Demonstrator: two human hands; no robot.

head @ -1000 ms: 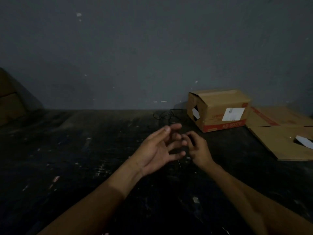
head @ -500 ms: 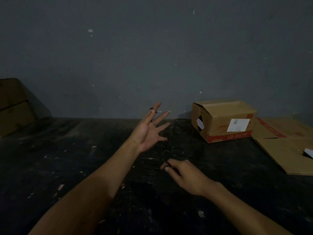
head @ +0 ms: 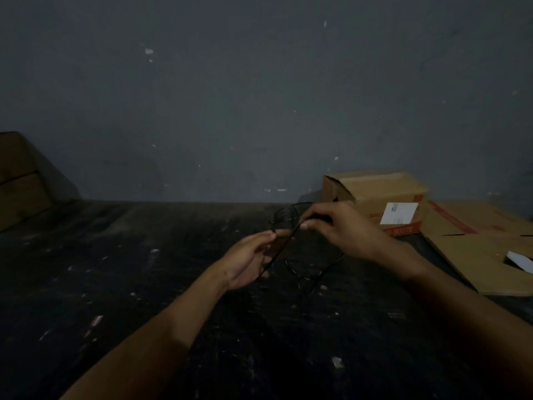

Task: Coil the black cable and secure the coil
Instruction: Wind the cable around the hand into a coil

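A thin black cable (head: 281, 249) runs between both hands above the dark table. My left hand (head: 251, 262) sits palm-up at centre, its fingertips pinched on the cable. Up and to the right, my right hand (head: 340, 229) grips the cable between thumb and fingers. A loop of cable (head: 284, 216) sticks out behind the fingers toward the wall. More cable (head: 313, 274) hangs down in loose curves between the hands onto the table. The scene is dim and the cable's ends are hard to make out.
The dark, speckled table (head: 144, 298) meets a grey wall. A cardboard box (head: 377, 197) with a white label lies on its side at the back right. Flattened cardboard (head: 484, 249) lies right of it. Another box (head: 20, 177) stands at the far left.
My left hand came down from its raised, spread pose and closed on the cable. My right hand lifted off the table and moved up right, taking hold of the cable.
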